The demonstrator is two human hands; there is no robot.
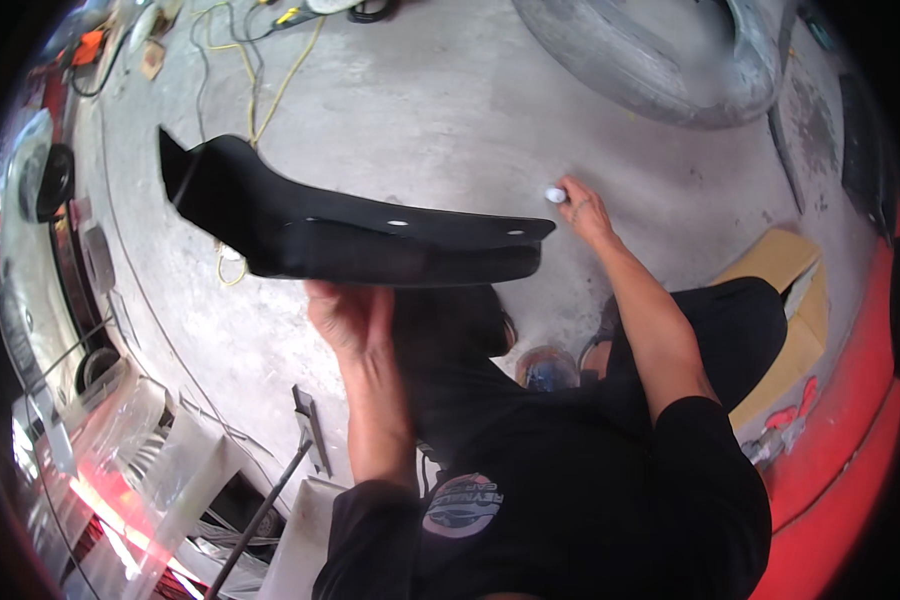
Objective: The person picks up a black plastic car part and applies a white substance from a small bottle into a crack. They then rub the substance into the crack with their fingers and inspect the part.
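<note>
A long black molded plastic part (400, 245) spans the view in front of me, with a taller, curved end at the left and a narrow end at the right. Small slots show light through its upper ledge. My left hand (352, 318) grips its lower edge from beneath, the fingers partly hidden behind it. Off the part's right end, apart from it, my right hand (584, 212) is closed around a small white object (556, 195). Only its rounded white end shows, so its kind is unclear.
Grey concrete floor (420, 120) lies ahead, with a large grey ring-shaped part (610, 75) at the far right. Yellow and dark cords (288, 85) trail at the far left. Cardboard (805, 335) and a red body panel (845, 450) sit at right; plastic-wrapped parts (120, 440) stand at left.
</note>
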